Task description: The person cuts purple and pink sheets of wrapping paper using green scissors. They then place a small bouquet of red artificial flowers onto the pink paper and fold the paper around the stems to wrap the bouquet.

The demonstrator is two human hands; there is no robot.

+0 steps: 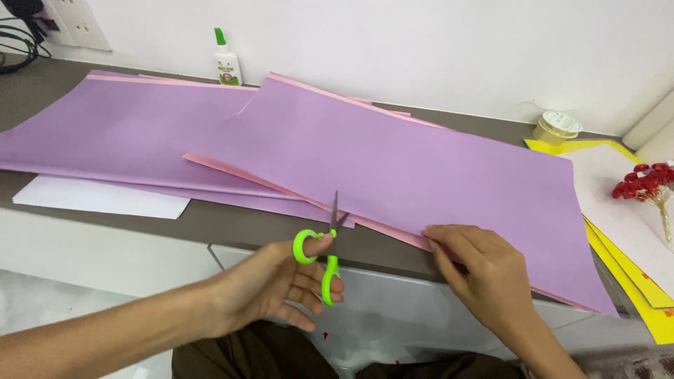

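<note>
The purple paper (421,161) lies flat on the table (232,221), its near edge hanging over the front. The left hand (270,284) grips the green scissors (324,253), blades meeting that edge. The right hand (484,270) lies open, fingers pressing the sheet just right of the blades. For a straight cut, I think the paper should stay tight and the blades upright.

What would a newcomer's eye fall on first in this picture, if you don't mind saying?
First, the big purple paper sheet spread across the grey table. Then the green-handled scissors in the left hand, blades at its near edge, with the right hand pressing that edge down beside them.
</note>
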